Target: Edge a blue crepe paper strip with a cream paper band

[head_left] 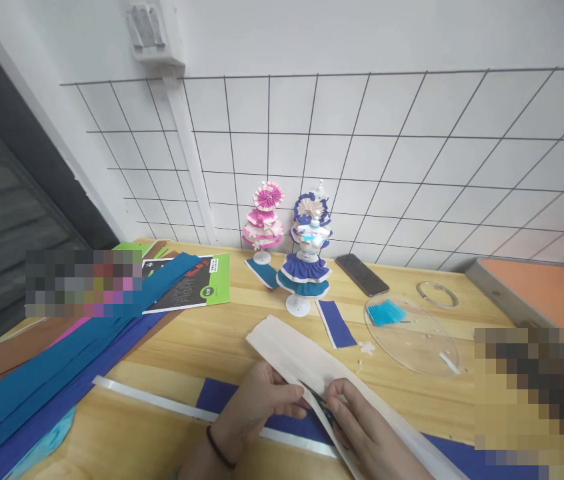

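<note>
My right hand (362,423) is closed around dark scissors (318,402), mostly hidden by the fingers. Their blades lie along a long cut in a folded band of white crepe paper (287,343). Pinched at the cut's near side, the white paper is held by my left hand (265,397), which wears a dark band at the wrist. Beneath both hands runs a purple paper strip (217,393) with a white edge. A narrow white strip (149,398) reaches out to the left of my left hand.
Behind the paper stand a blue-and-purple tiered paper doll (306,270) and a pink tiered one (263,230). A phone (362,275) and a clear disc (412,347) holding cyan pieces (386,312) lie rightward. Long blue paper strips (87,347) cover the left side.
</note>
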Demonstrator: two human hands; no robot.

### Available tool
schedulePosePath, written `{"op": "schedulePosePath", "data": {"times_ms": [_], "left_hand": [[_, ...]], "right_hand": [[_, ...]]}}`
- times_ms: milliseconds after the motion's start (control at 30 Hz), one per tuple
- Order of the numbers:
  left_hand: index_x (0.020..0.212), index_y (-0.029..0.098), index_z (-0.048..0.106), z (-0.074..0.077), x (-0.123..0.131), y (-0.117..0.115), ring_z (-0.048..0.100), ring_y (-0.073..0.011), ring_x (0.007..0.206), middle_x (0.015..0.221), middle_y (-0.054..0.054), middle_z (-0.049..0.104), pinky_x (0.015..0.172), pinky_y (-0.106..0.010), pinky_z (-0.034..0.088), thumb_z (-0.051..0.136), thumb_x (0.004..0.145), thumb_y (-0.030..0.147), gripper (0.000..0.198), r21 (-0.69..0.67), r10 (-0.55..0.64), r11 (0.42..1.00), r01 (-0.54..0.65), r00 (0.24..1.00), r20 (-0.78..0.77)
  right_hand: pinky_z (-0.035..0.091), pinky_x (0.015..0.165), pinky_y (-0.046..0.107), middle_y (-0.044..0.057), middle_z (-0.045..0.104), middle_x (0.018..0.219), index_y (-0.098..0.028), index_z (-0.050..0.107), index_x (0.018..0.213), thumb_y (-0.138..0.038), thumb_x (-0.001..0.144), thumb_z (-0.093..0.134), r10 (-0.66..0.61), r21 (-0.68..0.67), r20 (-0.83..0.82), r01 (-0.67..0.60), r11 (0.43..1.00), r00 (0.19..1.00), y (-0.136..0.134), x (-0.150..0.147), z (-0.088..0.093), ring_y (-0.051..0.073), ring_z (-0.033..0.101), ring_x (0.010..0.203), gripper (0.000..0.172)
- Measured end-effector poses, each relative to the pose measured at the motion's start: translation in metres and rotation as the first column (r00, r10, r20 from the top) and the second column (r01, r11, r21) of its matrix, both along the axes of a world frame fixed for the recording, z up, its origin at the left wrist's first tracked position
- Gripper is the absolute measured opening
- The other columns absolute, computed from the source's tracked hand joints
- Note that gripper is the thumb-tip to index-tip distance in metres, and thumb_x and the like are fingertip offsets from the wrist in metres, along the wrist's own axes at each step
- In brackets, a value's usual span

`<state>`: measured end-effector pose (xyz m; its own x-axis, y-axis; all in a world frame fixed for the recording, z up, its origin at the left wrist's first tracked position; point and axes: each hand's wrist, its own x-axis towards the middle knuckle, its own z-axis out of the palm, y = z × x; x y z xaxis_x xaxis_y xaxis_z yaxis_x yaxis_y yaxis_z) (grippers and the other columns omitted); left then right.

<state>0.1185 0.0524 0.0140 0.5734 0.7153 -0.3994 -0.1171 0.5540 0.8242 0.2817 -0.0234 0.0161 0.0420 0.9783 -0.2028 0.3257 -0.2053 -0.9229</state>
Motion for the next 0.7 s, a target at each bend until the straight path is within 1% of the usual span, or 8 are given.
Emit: {"op": "schedulePosePath", "data": {"times_ms": [133,333,500,600,700], "left_hand": [[0.086,0.011,0.067,-0.0001,0.0001,0.0,0.061,-0.0142,0.066,0.079,-0.008,0.068,0.058,-0.023,0.05,0.073,0.059,0.022,0.03,0.003,-0.007,1.0,0.007,1.0,0.004],[0.086,0.01,0.066,-0.0018,-0.0006,-0.0003,0.062,-0.0151,0.066,0.078,-0.008,0.068,0.059,-0.024,0.051,0.073,0.059,0.022,0.031,0.002,-0.008,1.0,0.008,1.0,0.008],[0.084,0.01,0.064,-0.0013,-0.0001,0.0007,0.063,-0.0162,0.066,0.077,-0.008,0.067,0.057,-0.025,0.051,0.073,0.06,0.022,0.028,-0.016,0.02,1.0,-0.02,1.0,0.023],[0.084,0.01,0.062,-0.0025,0.0002,0.0018,0.064,-0.0171,0.065,0.076,-0.008,0.067,0.055,-0.025,0.051,0.073,0.061,0.024,0.029,-0.033,0.044,0.999,-0.044,0.999,0.021],[0.086,0.01,0.062,-0.0035,-0.0001,0.0022,0.064,-0.0177,0.066,0.078,-0.009,0.067,0.055,-0.025,0.05,0.072,0.062,0.025,0.029,-0.031,0.035,0.999,-0.034,0.999,0.019]], "right_hand": [[0.043,0.071,0.029,0.0,0.054,0.069,-0.023,0.049,0.08,-0.055,0.083,0.033,0.02,0.019,-0.001,-0.02,1.0,1.0,-0.0012,0.0011,0.006,0.018,0.053,0.07,0.036],[0.043,0.066,0.026,-0.001,0.052,0.067,-0.023,0.048,0.077,-0.053,0.081,0.038,0.01,0.0,0.016,-0.01,1.0,1.0,0.0011,-0.0013,0.0014,0.016,0.052,0.067,0.032],[0.043,0.066,0.023,-0.001,0.055,0.072,-0.022,0.049,0.08,-0.055,0.081,0.039,-0.032,-0.034,-0.03,0.031,0.999,0.999,0.0003,-0.0036,0.0013,0.016,0.054,0.07,0.034],[0.044,0.065,0.023,-0.001,0.055,0.07,-0.023,0.048,0.08,-0.058,0.08,0.039,-0.036,-0.021,-0.062,0.035,0.999,0.997,-0.0002,-0.0027,-0.0006,0.016,0.054,0.068,0.037],[0.044,0.064,0.024,-0.001,0.054,0.067,-0.022,0.048,0.081,-0.06,0.079,0.038,-0.027,-0.023,-0.074,0.025,0.999,0.997,0.0001,-0.0017,-0.0024,0.016,0.054,0.067,0.039]]}}
